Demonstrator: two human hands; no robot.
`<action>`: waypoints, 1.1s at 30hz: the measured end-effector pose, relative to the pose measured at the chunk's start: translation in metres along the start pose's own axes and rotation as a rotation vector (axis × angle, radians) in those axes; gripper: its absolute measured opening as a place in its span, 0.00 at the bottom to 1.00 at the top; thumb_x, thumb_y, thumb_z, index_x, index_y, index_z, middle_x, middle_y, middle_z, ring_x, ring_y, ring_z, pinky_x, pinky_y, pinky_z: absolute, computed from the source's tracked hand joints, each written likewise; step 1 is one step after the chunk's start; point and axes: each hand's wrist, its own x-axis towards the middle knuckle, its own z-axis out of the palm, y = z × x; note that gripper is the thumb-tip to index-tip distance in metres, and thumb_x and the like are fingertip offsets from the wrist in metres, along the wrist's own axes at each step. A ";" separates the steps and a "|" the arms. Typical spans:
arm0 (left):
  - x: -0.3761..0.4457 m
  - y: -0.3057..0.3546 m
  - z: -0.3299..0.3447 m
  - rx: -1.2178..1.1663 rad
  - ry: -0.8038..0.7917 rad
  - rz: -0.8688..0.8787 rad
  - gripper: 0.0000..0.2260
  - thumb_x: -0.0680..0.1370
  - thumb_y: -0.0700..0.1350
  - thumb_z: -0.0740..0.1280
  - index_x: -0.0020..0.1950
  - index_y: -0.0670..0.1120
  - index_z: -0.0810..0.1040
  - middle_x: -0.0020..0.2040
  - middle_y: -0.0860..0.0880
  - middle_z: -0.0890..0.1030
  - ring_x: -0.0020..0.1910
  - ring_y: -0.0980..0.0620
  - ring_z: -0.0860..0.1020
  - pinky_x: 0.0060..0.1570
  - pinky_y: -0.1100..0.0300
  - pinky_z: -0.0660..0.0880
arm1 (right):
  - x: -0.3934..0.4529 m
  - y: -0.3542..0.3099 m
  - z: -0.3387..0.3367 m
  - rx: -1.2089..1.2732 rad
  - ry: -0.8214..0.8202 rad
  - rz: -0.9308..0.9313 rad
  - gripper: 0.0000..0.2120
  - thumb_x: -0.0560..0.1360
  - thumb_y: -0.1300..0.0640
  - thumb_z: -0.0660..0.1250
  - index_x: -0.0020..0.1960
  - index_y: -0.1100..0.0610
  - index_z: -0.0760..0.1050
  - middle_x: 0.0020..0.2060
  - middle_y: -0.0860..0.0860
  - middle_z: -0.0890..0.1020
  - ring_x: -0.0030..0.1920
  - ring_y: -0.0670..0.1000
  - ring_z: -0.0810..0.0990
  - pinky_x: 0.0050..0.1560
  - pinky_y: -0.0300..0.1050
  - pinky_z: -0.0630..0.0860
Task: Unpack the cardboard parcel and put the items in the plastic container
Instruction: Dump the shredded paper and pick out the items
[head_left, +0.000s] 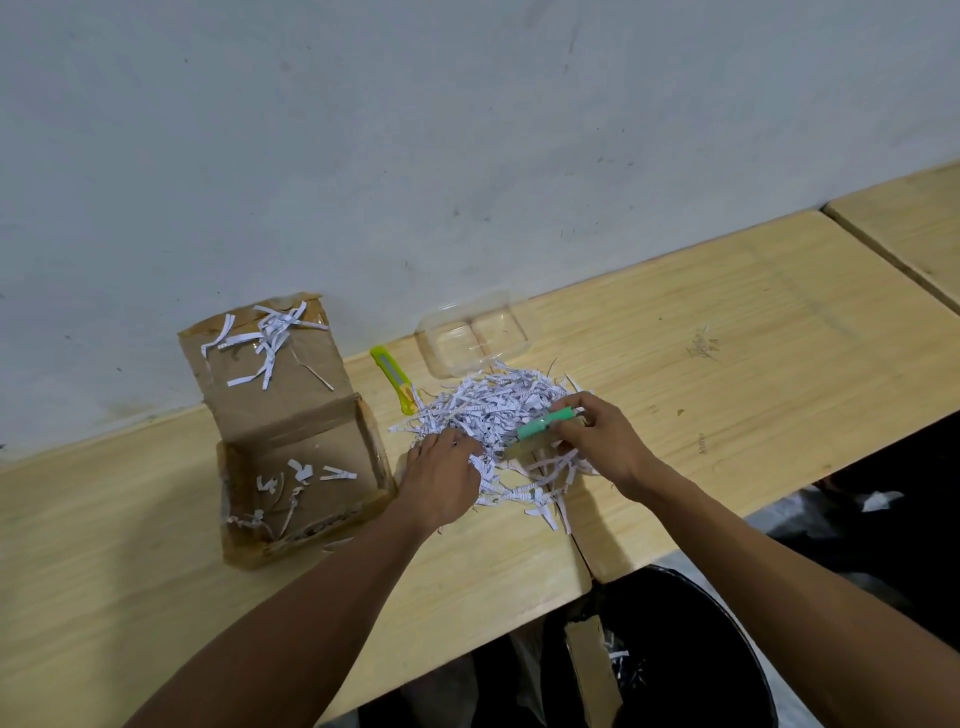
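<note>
Sorting through the heap of white shredded paper strips (498, 431) near the middle of the pale wooden desk (727, 332), my right hand (597, 441) pinches a small green plastic tube-shaped item (545, 423) between thumb and fingers. My left hand (441, 478) rests fingers-down in the shreds, loosely curled, gripping nothing I can confirm. The open brown cardboard parcel (291, 415) sits toward the desk's left, near empty. The clear plastic container (470, 332) stands at the back edge, just beyond the heap. The item looks light, rigid and smooth; I judge a mid-body hold safest.
</note>
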 end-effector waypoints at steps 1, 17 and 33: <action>0.000 0.000 0.001 -0.003 0.004 -0.002 0.17 0.78 0.45 0.58 0.65 0.54 0.74 0.66 0.51 0.72 0.66 0.46 0.68 0.63 0.50 0.64 | 0.001 -0.002 -0.003 0.036 0.017 0.013 0.05 0.75 0.63 0.68 0.51 0.60 0.78 0.40 0.57 0.82 0.33 0.51 0.80 0.30 0.37 0.72; 0.006 -0.014 0.015 -0.107 0.228 0.166 0.14 0.73 0.44 0.59 0.53 0.47 0.81 0.50 0.46 0.80 0.47 0.41 0.80 0.41 0.52 0.77 | 0.111 0.043 -0.062 -0.134 0.520 0.105 0.06 0.74 0.58 0.70 0.46 0.52 0.72 0.42 0.58 0.81 0.40 0.57 0.78 0.43 0.55 0.77; -0.001 -0.004 0.000 -0.070 0.365 0.211 0.17 0.71 0.38 0.63 0.55 0.51 0.80 0.55 0.48 0.77 0.54 0.45 0.72 0.51 0.50 0.73 | 0.082 0.035 -0.011 -0.717 0.476 -0.494 0.13 0.76 0.57 0.62 0.58 0.57 0.77 0.56 0.58 0.77 0.57 0.62 0.73 0.54 0.54 0.69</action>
